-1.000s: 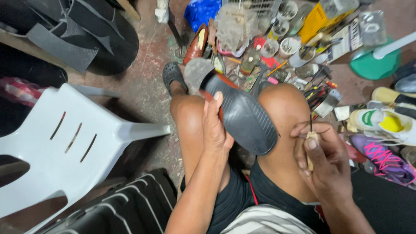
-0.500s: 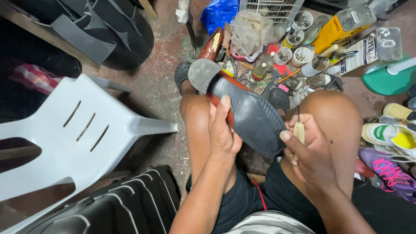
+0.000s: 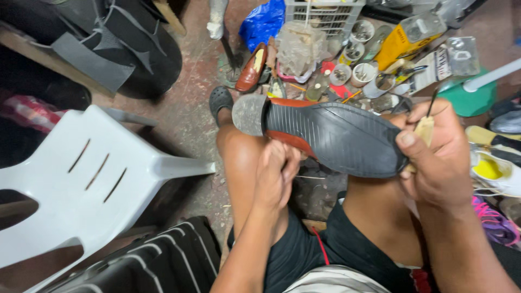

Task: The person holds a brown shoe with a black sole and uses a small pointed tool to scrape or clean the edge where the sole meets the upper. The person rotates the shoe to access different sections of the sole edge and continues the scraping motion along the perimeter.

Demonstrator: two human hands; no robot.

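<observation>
Gripping from beneath, the left hand (image 3: 277,173) curls its fingers shut on the side of the brown shoe (image 3: 325,135), which lies sole-up across the bare knees. Its black rubber sole is long, ribbed with fine lines, and ends in a worn grey heel block; glossy reddish-brown leather peeks out along the edge. At the toe, the right hand (image 3: 439,157) pinches a wooden-handled awl (image 3: 425,127) tight, thin dark metal shaft pointing up. Beyond the knees, the floor is crowded: a yellow rectangular can (image 3: 399,46), small round tins (image 3: 362,73), a crumpled blue plastic bag (image 3: 263,21), another brown shoe (image 3: 251,70). Left, a smooth white plastic chair (image 3: 92,179) with three slots.
</observation>
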